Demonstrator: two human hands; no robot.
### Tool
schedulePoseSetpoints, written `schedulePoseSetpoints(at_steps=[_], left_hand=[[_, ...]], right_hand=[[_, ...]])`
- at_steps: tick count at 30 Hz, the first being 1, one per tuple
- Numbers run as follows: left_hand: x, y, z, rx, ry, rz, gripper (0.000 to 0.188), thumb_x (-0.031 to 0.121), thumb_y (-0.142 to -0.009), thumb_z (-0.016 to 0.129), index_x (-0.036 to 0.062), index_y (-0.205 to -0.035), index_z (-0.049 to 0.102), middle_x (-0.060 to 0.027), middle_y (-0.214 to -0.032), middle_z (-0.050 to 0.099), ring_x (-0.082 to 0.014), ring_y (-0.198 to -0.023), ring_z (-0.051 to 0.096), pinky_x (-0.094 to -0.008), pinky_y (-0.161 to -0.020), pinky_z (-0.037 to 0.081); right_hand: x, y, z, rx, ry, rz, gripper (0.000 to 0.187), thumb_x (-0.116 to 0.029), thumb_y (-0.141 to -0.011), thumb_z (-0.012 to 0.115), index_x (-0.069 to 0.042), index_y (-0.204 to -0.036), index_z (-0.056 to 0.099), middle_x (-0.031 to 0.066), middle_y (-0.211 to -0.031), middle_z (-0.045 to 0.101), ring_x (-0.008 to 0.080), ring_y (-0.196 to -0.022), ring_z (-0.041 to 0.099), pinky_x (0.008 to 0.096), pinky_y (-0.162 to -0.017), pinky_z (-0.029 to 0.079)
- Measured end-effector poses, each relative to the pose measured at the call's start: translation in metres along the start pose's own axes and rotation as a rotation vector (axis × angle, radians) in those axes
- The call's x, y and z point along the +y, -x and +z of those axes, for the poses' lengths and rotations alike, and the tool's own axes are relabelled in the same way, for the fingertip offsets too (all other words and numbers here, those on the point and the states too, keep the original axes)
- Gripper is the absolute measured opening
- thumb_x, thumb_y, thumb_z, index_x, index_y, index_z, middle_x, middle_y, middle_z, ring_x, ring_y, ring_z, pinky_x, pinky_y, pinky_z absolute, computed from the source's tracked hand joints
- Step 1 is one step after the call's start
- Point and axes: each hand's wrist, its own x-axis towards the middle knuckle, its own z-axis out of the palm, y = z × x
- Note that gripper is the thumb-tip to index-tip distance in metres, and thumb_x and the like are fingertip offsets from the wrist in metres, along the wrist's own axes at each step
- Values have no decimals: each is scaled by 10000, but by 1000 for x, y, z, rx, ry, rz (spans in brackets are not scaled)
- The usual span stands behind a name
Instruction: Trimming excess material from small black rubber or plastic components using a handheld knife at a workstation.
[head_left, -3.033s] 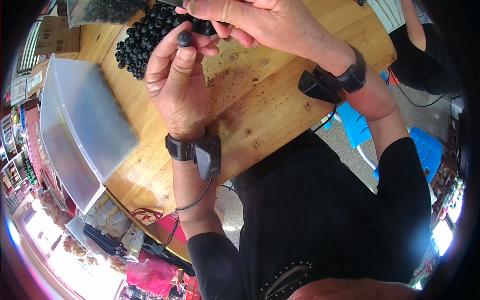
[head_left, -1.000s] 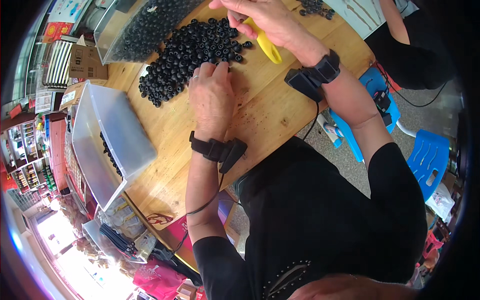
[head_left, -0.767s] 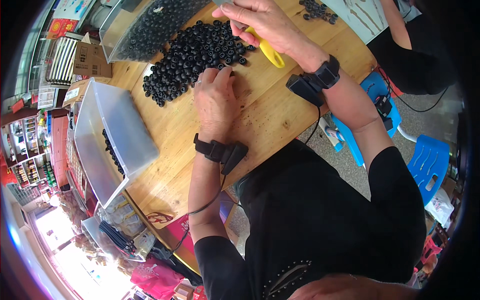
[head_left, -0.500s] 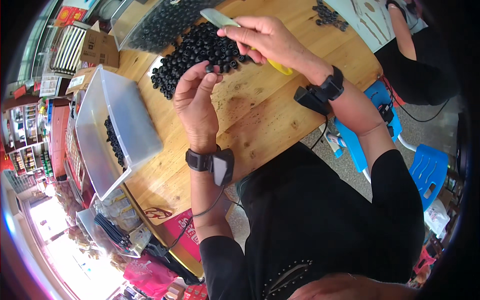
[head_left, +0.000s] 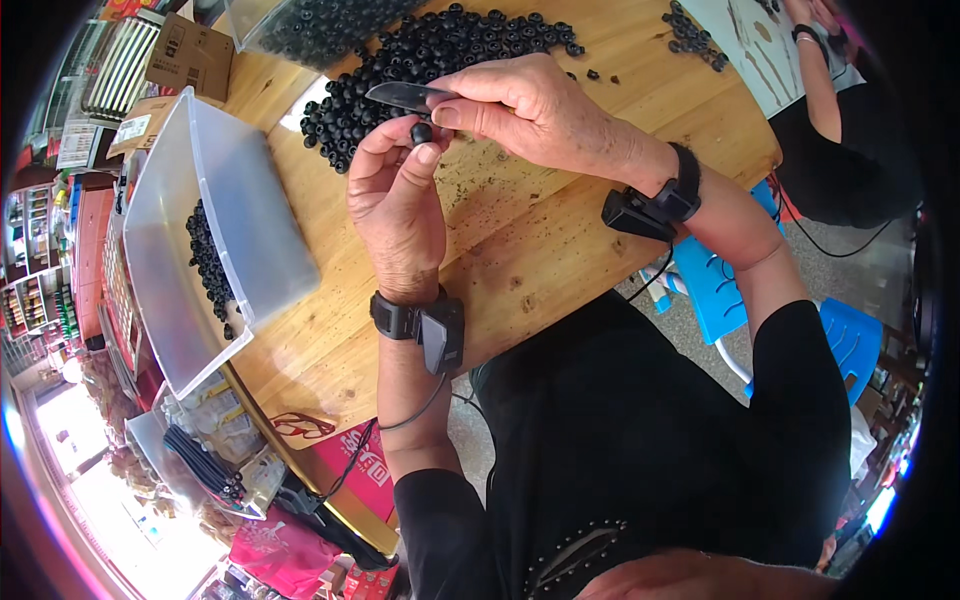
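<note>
A person sits at a round wooden tabletop (head_left: 560, 230), seen from above. The left hand (head_left: 395, 205) is raised over the wood with its fingers (head_left: 425, 155) curled nearly closed, pinching one small round black bead (head_left: 421, 132) between thumb and fingertips. The right hand (head_left: 530, 110) comes in from the right, fingers closed around a small knife (head_left: 408, 95); only the grey blade shows, the handle being hidden in the hand. The blade lies almost level, its long axis running left to right with the tip pointing to the person's left, and it sits just above the bead, close to touching it. The bead is round, so it shows no clear direction.

Just beyond the hands a loose heap of black beads (head_left: 420, 60) spreads across the far side of the tabletop, and a smaller cluster (head_left: 695, 40) lies well apart to the far right. To the left a clear plastic bin (head_left: 175, 290) rests tilted along the tabletop's edge, with a line of beads inside it. A second clear container of beads (head_left: 320, 25) stands at the far edge. Both wrists wear black bands with small boxes.

Bare wood lies open below and to the right of the hands, up to the near curved edge. Another person's arm (head_left: 815, 70) reaches in at the upper right, beside a blue plastic stool (head_left: 720, 290).
</note>
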Motion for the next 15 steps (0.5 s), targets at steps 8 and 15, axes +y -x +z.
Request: schedulePoseSetpoints(at_steps=[8,15], left_hand=[[-4,0,-12,19,2,21,254,-30,-917,638,0,-1169,655,-133,-1117,704,-241,-1040,648,-415,-1002,484],[-2,4,-9,65,-123,21,226,-62,-897,647,-32,-1119,681,-152,-1068,714,-234,-951,670,-373,-918,534]], right_hand=[[7,-3,11,-26,97,-56,249,-161,-945,677,20,-1115,687,133,-936,733,220,-853,732,292,-714,576],[16,2,7,-32,143,-143,268,-151,-922,705,22,-1125,683,121,-966,731,206,-856,731,285,-706,578]])
